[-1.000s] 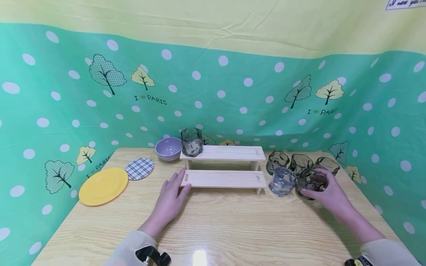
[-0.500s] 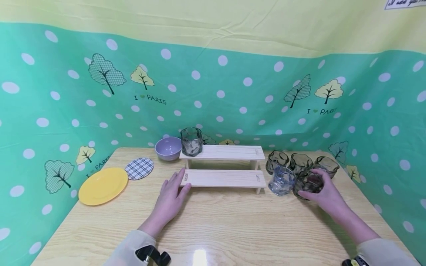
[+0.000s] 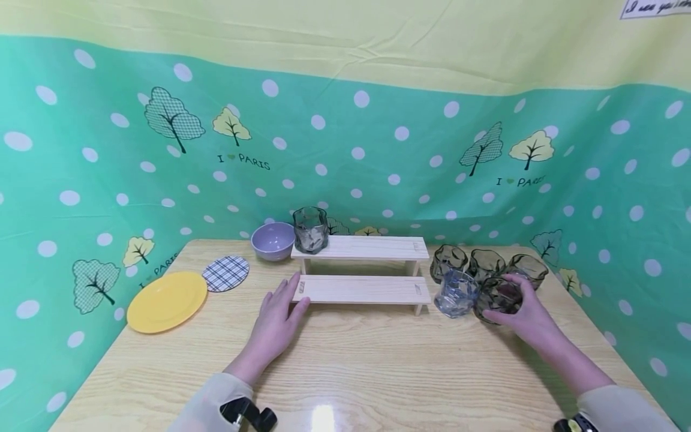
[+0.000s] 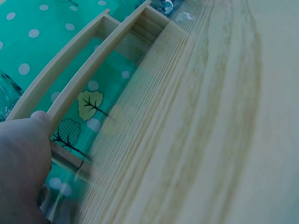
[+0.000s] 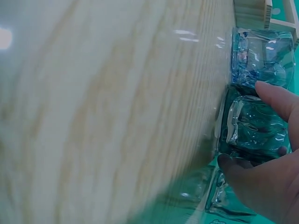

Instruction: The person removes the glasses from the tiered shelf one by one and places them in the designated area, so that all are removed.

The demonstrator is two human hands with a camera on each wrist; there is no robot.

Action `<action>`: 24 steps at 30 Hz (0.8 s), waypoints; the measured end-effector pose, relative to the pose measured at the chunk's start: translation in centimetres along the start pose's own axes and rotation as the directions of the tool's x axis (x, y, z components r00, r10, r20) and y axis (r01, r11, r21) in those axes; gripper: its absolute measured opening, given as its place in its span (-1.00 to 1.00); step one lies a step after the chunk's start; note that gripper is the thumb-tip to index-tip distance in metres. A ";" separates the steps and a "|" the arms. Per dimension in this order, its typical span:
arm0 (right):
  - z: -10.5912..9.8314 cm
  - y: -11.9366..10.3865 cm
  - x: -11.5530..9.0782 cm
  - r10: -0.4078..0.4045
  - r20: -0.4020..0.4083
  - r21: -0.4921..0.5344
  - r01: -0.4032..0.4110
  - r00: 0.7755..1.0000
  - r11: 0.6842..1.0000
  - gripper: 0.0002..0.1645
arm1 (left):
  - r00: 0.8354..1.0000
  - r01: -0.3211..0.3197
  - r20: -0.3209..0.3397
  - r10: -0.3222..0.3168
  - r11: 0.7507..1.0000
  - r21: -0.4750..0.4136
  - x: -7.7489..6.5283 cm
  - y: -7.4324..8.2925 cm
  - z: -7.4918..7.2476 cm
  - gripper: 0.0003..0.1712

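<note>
At the right of the head view, my right hand [image 3: 531, 315] holds a smoky dark glass [image 3: 490, 294], thumb on its near left side and fingers at its far side. A clear bluish glass [image 3: 456, 294] stands just left of it. In the right wrist view the held glass [image 5: 257, 126] sits close over the tabletop, between thumb and fingers. My left hand [image 3: 276, 327] lies at the left end of the two-tier wooden rack [image 3: 361, 290], fingers extended along the lower shelf's end. In the left wrist view the left thumb [image 4: 41, 119] touches the shelf's edge.
Behind the held glass stand more smoky glasses [image 3: 487, 264]. One grey glass [image 3: 311, 231] is on the upper shelf's left end, beside a purple bowl [image 3: 272, 242]. A checked round coaster [image 3: 227, 274] and a yellow plate [image 3: 167, 303] lie at the left. A polka-dot cloth hangs behind.
My right hand and the smoky glass have shifted slightly left, closer to the bluish glass, mostly in the first half second. The left hand stays in place on the rack.
</note>
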State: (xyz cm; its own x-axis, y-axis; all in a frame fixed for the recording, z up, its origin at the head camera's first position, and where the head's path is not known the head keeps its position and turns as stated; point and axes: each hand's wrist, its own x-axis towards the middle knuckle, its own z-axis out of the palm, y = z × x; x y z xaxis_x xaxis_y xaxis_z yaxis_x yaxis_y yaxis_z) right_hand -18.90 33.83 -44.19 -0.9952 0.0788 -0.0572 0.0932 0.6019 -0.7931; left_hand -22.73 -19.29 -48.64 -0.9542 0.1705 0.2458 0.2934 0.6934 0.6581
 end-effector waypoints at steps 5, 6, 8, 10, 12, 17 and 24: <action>-0.3 -0.1 -0.4 -0.029 0.008 -0.003 0.029 1.000 1.000 0.51 | 1.000 -0.001 0.000 0.001 1.000 -0.002 0.1 0.1 0.0 -0.19; -0.4 -0.1 -0.4 -0.039 0.006 -0.004 0.039 0.999 0.999 0.51 | 1.000 -0.001 0.000 0.001 1.000 -0.003 0.1 0.1 0.0 -0.19; -0.7 -0.4 -0.5 -0.060 0.000 -0.009 0.060 0.998 0.998 0.51 | 1.000 0.000 0.002 0.000 1.000 -0.002 0.1 0.1 -0.1 -0.19; -1.1 -0.8 -0.6 -0.087 -0.008 -0.015 0.087 0.996 0.996 0.50 | 1.000 0.002 0.004 -0.002 1.000 -0.003 0.1 0.2 -0.1 -0.19; -1.5 -1.5 -0.7 -0.104 -0.023 -0.036 0.103 0.994 0.994 0.49 | 1.000 0.004 0.007 -0.004 1.000 -0.001 0.2 0.3 -0.2 -0.19; -2.5 -3.5 -0.6 -0.152 -0.081 -0.074 0.146 0.985 0.986 0.45 | 1.000 0.009 0.011 -0.009 1.000 0.000 0.2 0.3 -0.3 -0.19; -2.6 -7.1 -0.5 -0.165 -0.076 0.005 0.166 0.983 0.986 0.45 | 1.000 -0.002 0.001 0.002 1.000 -0.004 0.1 0.3 -0.1 -0.19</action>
State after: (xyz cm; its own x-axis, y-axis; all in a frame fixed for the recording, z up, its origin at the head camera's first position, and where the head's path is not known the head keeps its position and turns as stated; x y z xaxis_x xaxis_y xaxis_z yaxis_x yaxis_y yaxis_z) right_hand -19.03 31.59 -36.99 -0.9920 0.0386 0.1205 -0.0731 0.6029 -0.7945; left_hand -22.71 -19.18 -48.33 -0.9538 0.1722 0.2464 0.2953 0.6901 0.6607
